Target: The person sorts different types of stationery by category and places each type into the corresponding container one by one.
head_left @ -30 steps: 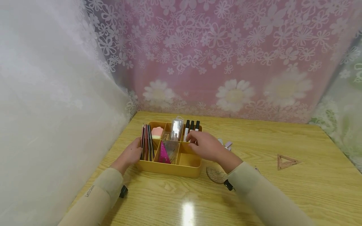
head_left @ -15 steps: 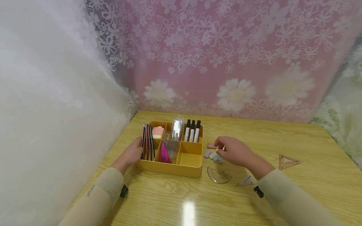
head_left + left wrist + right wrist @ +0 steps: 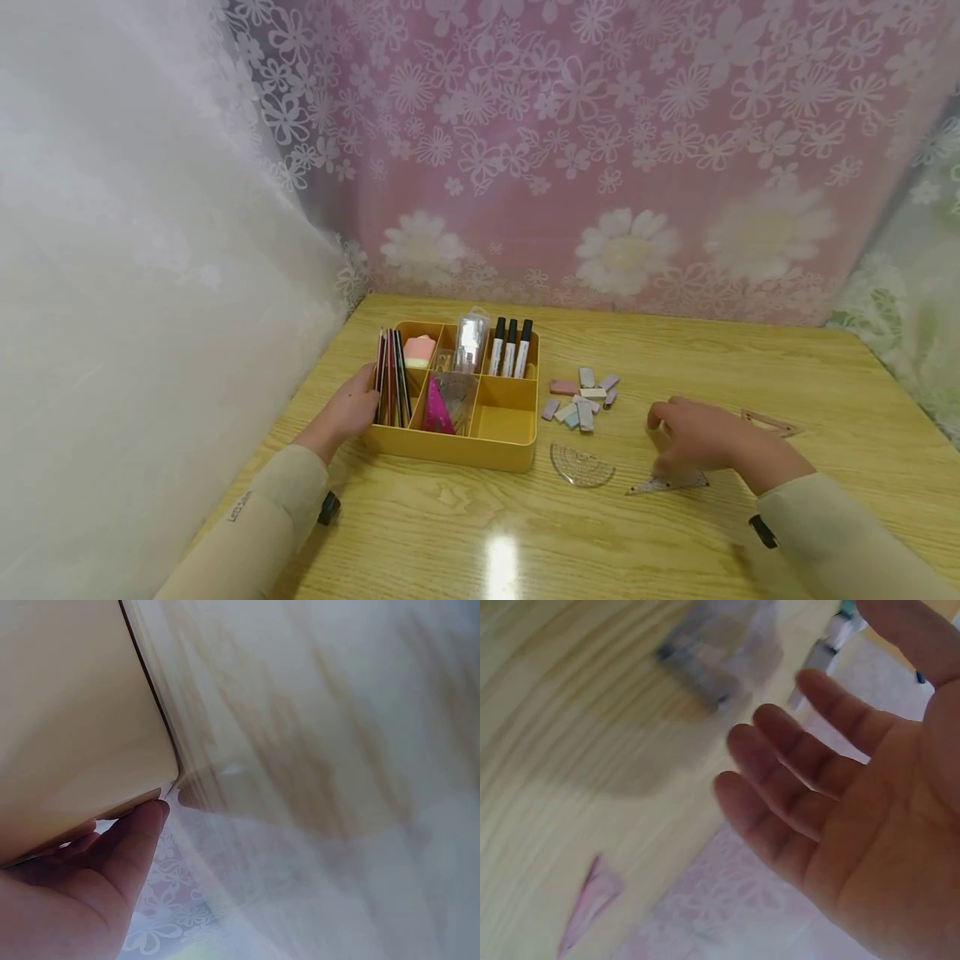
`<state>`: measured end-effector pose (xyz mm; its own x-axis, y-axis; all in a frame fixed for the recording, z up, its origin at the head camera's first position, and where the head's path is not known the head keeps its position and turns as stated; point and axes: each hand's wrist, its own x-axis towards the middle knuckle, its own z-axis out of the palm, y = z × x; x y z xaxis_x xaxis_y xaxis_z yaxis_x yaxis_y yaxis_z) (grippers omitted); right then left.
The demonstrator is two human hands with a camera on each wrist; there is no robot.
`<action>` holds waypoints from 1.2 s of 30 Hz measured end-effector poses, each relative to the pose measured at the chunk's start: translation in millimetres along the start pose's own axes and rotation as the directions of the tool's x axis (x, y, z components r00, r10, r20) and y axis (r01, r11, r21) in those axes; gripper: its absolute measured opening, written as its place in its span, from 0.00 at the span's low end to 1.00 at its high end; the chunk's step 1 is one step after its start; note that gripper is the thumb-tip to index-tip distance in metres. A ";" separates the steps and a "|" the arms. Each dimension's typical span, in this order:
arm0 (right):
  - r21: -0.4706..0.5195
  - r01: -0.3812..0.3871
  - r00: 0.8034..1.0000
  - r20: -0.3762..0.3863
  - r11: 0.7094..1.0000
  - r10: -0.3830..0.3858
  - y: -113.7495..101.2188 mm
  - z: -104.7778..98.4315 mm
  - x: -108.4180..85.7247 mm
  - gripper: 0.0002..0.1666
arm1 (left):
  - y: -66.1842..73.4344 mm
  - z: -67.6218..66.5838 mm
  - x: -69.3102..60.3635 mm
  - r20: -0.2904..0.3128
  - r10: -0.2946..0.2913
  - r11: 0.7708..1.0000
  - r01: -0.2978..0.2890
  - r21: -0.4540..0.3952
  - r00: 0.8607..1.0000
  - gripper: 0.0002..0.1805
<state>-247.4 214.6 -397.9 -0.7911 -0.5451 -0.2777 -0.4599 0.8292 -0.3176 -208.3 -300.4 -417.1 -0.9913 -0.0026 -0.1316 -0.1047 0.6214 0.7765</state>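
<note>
My left hand (image 3: 348, 408) rests against the left wall of a yellow compartment organizer (image 3: 450, 451). In the left wrist view, its fingers (image 3: 139, 844) touch the outer side near a corner. My right hand (image 3: 697, 437) hovers over the table with relaxed fingers (image 3: 780, 787), holding nothing. Just under it lies a clear set square (image 3: 686, 481), partly covered. A pinkish set square (image 3: 780, 423) is behind the wrist, blurred in the right wrist view. Left of the hand are a clear protractor (image 3: 581, 467) and a loose pile of small pastel eraser-like blocks (image 3: 585, 412).
The organizer's compartments hold pencils (image 3: 392, 379), a pink-and-cream item (image 3: 418, 351), a clear case (image 3: 470, 342), black-capped markers (image 3: 508, 357) and a magenta set square (image 3: 437, 408). A patterned curtain (image 3: 525, 167) hangs behind the wooden table (image 3: 420, 533); pale sheeting covers the left.
My right hand has moved right, from the marker compartment past the small blocks to above the clear set square. The blocks now lie uncovered. My left hand stays at the organizer.
</note>
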 end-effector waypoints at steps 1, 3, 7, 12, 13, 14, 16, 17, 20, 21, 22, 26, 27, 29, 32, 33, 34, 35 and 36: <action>0.003 -0.014 1.000 0.012 1.000 0.014 4.2 0.7 -2.4 0.34 | 0.3 0.0 -0.3 -0.004 0.002 1.000 -0.002 0.005 1.000 0.31; 0.018 -0.059 0.998 0.033 0.998 0.058 12.5 2.6 -5.6 0.35 | 1.1 0.1 -1.0 -0.010 0.002 1.000 -0.002 0.014 1.000 0.31; 0.038 -0.107 0.993 0.043 0.993 0.106 23.3 4.6 -9.3 0.36 | 1.6 0.2 -1.8 -0.023 0.008 1.000 -0.008 0.028 1.000 0.31; 0.005 -0.113 0.993 0.038 0.994 0.113 28.0 8.6 -11.6 0.36 | 0.8 1.2 -2.3 -0.018 0.009 0.999 -0.008 0.036 1.000 0.31; -0.002 -0.111 0.993 0.035 0.994 0.111 27.9 9.3 -11.7 0.36 | 0.8 1.3 -2.5 -0.017 0.007 0.999 -0.007 0.037 1.000 0.31; -0.011 -0.109 0.994 0.031 0.994 0.109 27.6 9.8 -12.0 0.36 | 0.8 1.1 -2.7 -0.015 0.005 0.999 -0.004 0.036 1.000 0.31; -0.030 -0.106 0.994 0.024 0.994 0.106 26.5 10.2 -12.5 0.35 | 1.2 0.7 -3.4 -0.011 0.003 1.000 -0.003 0.030 1.000 0.31; -0.033 -0.103 0.994 0.022 0.994 0.104 25.7 9.9 -13.0 0.35 | 1.5 0.4 -3.5 -0.009 0.002 1.000 -0.002 0.024 1.000 0.31; -0.038 -0.108 0.994 0.022 0.993 0.109 23.3 8.7 -14.4 0.35 | 2.4 -0.7 -3.6 -0.004 -0.005 1.000 0.005 0.020 1.000 0.31; -0.039 -0.110 0.994 0.024 0.993 0.111 22.7 8.3 -14.6 0.35 | 2.5 -0.8 -3.3 -0.005 -0.009 1.000 0.009 0.020 1.000 0.31; -0.038 -0.110 0.993 0.026 0.993 0.111 21.9 7.9 -14.5 0.35 | 2.0 -0.9 -3.2 -0.007 -0.012 1.000 0.012 0.024 1.000 0.31; -0.030 -0.105 0.994 0.033 0.994 0.106 19.1 7.4 -13.3 0.33 | -0.2 -0.6 -3.1 -0.013 -0.016 1.000 0.016 0.027 1.000 0.32; -0.031 -0.101 0.994 0.034 0.994 0.102 18.6 7.7 -12.9 0.32 | -0.6 -0.2 -3.4 -0.014 -0.016 1.000 0.016 0.027 1.000 0.32; -0.026 -0.096 0.995 0.039 0.995 0.096 17.8 7.8 -11.5 0.32 | -0.5 -0.1 -3.2 -0.011 -0.016 1.000 0.016 0.022 1.000 0.31; -0.027 -0.095 0.994 0.047 0.995 0.096 17.0 7.9 -9.8 0.32 | 0.2 0.2 -3.0 -0.005 -0.014 1.000 0.014 0.020 1.000 0.31; -0.025 -0.097 0.994 0.048 0.995 0.098 16.6 8.0 -9.2 0.32 | 0.3 0.2 -2.8 -0.005 -0.013 1.000 0.014 0.019 1.000 0.31; -0.024 -0.099 0.994 0.046 0.995 0.100 16.2 7.9 -8.5 0.32 | 0.5 0.2 -2.7 -0.006 -0.012 1.000 0.013 0.018 1.000 0.31; -0.025 -0.100 0.994 0.042 0.995 0.101 15.7 7.9 -7.9 0.32 | 0.8 0.2 -2.6 -0.006 -0.007 1.000 0.007 0.017 1.000 0.31; -0.023 -0.100 0.994 0.039 0.995 0.101 15.3 7.9 -7.2 0.32 | 0.8 0.0 -2.5 -0.008 -0.005 1.000 0.005 0.018 1.000 0.31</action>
<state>-245.5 230.3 -407.9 -0.8172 -0.4630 -0.3434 -0.3877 0.8823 -0.2670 -205.8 -300.0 -416.1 -0.9914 -0.0124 -0.1305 -0.1085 0.6355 0.7645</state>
